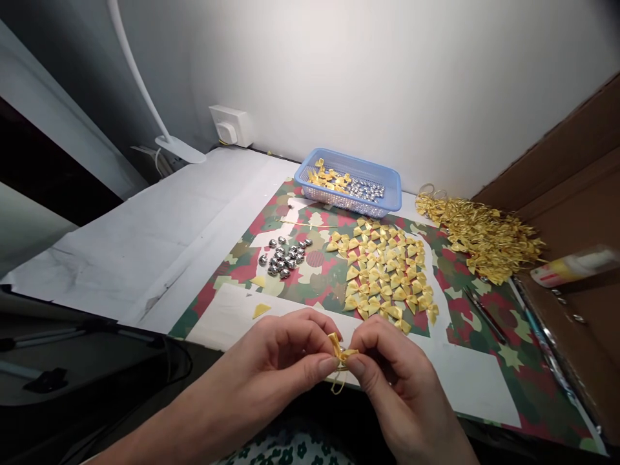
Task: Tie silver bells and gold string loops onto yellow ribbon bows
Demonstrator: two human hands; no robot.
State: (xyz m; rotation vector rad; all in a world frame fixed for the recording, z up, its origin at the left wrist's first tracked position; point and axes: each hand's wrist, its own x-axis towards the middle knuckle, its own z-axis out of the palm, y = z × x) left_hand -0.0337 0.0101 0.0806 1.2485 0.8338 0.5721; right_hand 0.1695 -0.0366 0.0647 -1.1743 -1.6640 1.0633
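At the near edge of the counter (121,226), the left hand (285,352) and right hand (400,381) pinch a yellow ribbon (338,349) between them, a thin loop (337,392) hanging below. Beyond lie silver beads (279,256) and yellow bows (372,263).

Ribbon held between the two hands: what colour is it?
The ribbon is yellow, seen best in the head view.
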